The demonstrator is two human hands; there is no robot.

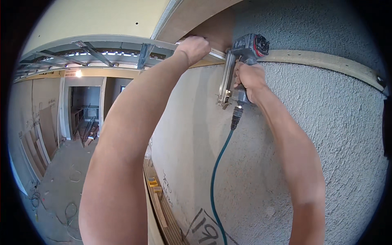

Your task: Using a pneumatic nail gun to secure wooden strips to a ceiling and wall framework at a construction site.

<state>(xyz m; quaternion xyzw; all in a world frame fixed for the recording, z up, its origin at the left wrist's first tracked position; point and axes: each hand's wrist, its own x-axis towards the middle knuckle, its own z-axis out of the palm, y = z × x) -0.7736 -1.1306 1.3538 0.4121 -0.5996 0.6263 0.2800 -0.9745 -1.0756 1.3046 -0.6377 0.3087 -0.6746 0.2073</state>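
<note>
Up at the ceiling recess, my left hand (pixel 193 50) is closed on the edge of a pale strip (pixel 217 53) along the top of the wall. Just right of it, my right hand (pixel 248 77) grips the handle of a dark pneumatic nail gun (pixel 245 45), its head raised near the strip and its metal magazine pointing down. A teal air hose (pixel 215 171) hangs from the gun's base along the textured wall (pixel 322 122). A wooden batten (pixel 314 56) runs along the wall to the right of the gun.
Metal ceiling framing (pixel 94 57) with a lit bulb (pixel 79 73) is at upper left. Below are a doorway (pixel 85 106), leaning boards (pixel 34 151), coiled cables (pixel 71 216) on the floor, and stacked planks (pixel 161 204) with a yellow object (pixel 153 182) beside the wall.
</note>
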